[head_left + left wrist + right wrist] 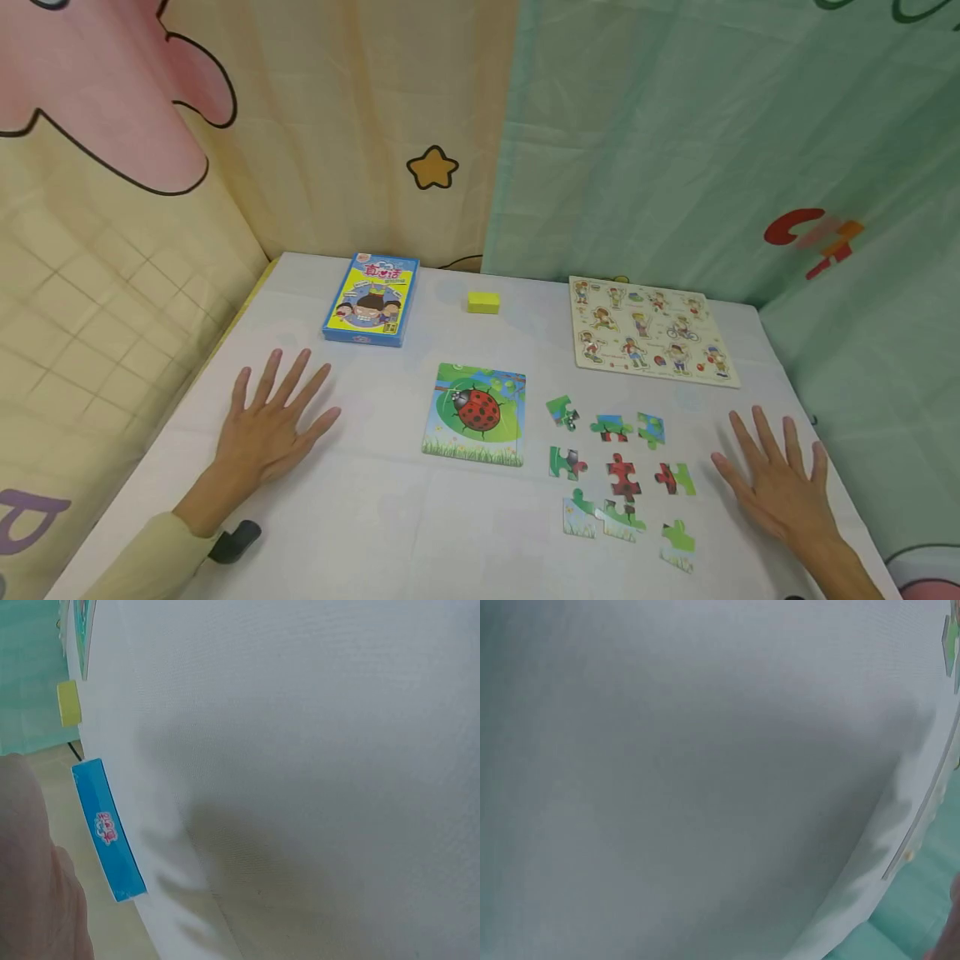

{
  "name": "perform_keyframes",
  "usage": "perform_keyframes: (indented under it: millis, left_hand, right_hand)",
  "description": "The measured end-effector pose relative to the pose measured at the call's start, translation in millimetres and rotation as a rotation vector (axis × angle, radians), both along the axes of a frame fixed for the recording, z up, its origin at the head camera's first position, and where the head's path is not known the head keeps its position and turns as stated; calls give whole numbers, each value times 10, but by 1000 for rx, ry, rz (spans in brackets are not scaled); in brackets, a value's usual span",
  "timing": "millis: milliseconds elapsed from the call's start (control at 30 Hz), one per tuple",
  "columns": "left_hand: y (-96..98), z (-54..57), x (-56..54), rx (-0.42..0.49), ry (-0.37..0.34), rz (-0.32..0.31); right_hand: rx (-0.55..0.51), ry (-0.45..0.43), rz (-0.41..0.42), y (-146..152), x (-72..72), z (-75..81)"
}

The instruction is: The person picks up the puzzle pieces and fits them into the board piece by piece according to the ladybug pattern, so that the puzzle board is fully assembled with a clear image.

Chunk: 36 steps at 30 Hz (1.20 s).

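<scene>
My left hand [262,433] is spread over the left side of the table, palm down, fingers straight and holding nothing. Its shadow falls on the cloth in the left wrist view. My right hand [787,487] is likewise spread on the right side, with nothing in it. Left of that hand lie several loose jigsaw pieces [622,478] in rough rows, with red, green and blue parts of a ladybug picture. A square ladybug picture board [477,413] lies at the middle of the table. Nearest to the left hand's fingertips is a blue and yellow card box [372,302].
A small yellow block [483,302] sits near the back edge. At the back right lies a wooden puzzle board [651,331] with printed figures. The white table [360,517] stands against printed curtains [637,133]. A dark strap [235,542] is at the left wrist.
</scene>
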<state>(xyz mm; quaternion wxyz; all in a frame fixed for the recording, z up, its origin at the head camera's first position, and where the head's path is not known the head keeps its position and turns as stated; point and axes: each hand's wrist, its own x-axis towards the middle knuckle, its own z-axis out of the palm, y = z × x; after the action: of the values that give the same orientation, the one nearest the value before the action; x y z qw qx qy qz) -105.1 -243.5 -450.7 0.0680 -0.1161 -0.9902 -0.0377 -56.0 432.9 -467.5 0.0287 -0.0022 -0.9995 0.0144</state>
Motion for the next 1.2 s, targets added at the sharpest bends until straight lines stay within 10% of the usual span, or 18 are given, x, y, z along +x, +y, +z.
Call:
perform_keyframes:
  millis: [567,867,1200]
  left_hand:
    - [279,-44,-85,83,-88,-6]
    - [603,-109,-171,198,-134,-108]
    - [886,-96,-302,363,-351,-209]
  right_hand:
    - [-90,11,96,-331,-55,19]
    - [-106,117,227,-536,-231,94]
    - [-159,51,308,-822,-395,57]
